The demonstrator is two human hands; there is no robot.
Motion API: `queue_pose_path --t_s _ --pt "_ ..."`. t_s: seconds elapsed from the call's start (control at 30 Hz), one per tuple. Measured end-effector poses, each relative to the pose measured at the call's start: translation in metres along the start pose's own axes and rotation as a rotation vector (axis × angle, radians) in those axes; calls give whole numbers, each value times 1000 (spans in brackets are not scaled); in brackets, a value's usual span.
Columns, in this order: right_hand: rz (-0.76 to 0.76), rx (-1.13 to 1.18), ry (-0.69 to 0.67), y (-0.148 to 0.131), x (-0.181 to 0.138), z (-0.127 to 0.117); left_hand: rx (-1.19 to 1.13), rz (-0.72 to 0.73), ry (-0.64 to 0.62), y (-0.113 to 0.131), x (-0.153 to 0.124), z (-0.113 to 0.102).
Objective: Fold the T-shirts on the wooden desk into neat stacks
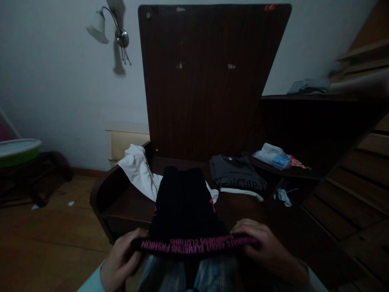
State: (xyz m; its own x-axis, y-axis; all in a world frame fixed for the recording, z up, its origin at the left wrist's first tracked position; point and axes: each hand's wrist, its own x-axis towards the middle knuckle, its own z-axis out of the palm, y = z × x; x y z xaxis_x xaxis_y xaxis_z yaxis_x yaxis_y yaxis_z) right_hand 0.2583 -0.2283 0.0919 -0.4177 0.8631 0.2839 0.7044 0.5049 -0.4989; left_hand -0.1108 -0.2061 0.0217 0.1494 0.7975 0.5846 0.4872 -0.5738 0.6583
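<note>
A pair of black pants [184,202] stretches from my hands toward the dark wooden bench, its waistband printed with pink lettering. My left hand [124,257] is closed on one end of the waistband, and my right hand [266,247] grips the other end, so the band is held taut between them. Beneath the pants lies a white garment [138,172] draped over the bench's left arm. A folded dark grey T-shirt [238,174] with black lettering lies on the seat, to the right of the pants.
The bench [124,213] has a tall dark back panel [206,81]. On the right, a dark shelf holds a plastic package [272,156]. A wall lamp [99,28] hangs at upper left. A green basin [20,152] rests on a low stool at far left.
</note>
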Motion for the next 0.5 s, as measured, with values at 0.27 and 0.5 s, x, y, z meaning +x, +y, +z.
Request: queue_pose_path --t_s 0.27,0.5 --pt "170 241 275 63 156 -6 -120 -324 126 -40 167 49" --pt "420 228 292 109 175 76 -219 -542 54 -95 166 83"
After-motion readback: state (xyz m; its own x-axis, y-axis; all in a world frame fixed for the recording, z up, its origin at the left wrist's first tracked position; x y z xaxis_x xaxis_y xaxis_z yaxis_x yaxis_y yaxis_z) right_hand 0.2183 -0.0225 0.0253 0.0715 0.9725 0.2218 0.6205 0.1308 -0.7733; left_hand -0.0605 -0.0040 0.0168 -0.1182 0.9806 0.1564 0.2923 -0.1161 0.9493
